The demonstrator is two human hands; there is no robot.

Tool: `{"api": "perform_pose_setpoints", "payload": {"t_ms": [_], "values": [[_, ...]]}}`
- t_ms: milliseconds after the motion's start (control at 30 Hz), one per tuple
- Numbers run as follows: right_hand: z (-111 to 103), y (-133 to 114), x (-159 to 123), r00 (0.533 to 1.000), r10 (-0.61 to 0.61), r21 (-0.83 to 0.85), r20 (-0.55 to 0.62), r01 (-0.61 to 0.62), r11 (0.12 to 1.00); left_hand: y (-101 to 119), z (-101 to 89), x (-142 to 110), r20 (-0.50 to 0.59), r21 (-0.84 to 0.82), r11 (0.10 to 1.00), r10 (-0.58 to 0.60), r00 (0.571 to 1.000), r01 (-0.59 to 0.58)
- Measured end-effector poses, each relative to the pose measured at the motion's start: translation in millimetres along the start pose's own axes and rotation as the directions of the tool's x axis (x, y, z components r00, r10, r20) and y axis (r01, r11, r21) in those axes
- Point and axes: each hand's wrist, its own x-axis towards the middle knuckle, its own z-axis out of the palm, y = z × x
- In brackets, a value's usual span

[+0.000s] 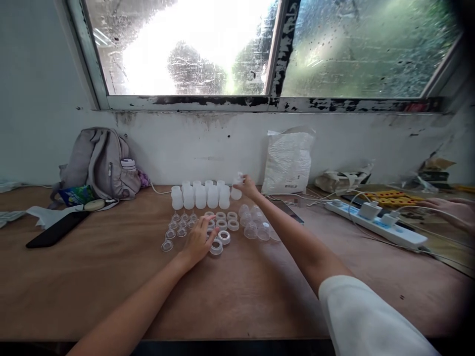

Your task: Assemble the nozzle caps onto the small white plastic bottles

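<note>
At the right end of a group of frosted white bottles [200,196], my right hand [248,186] is closed about the upper part of one more bottle [236,193], which looks upright. Something pale and translucent shows at its top, partly behind my fingers. My left hand [198,242] rests over the translucent collar rings [223,237], fingers stretched out and apart, hiding some of them. To its left lie several clear nipples [172,233] in short rows. Clear dome caps [251,230] stand right of the rings, partly behind my right forearm.
A white plastic package [288,163] leans on the wall. Farther right lie a power strip [374,225] with cables, a dark phone [287,211] and a yellow tray [397,198]. Another person's hand [451,212] reaches in there. At left are a grey backpack [100,163] and a black phone [57,230].
</note>
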Motion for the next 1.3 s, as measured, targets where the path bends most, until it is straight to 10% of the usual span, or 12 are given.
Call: {"api": "perform_pose_setpoints", "payload": {"t_ms": [833, 1300], "values": [[32.6, 13.6, -0.9, 0.958, 0.233, 0.122, 0.168, -0.255, 0.959, 4.8, -3.8, -1.5, 0.097, 0.097, 0.98, 0.164, 0.982, -0.173], [0.9, -41.5, 1.9, 0.992, -0.109, -0.097, 0.064, 0.115, 0.989, -2.1, -3.9, 0.5, 0.12, 0.172, 0.972, 0.144, 0.982, -0.163]]}}
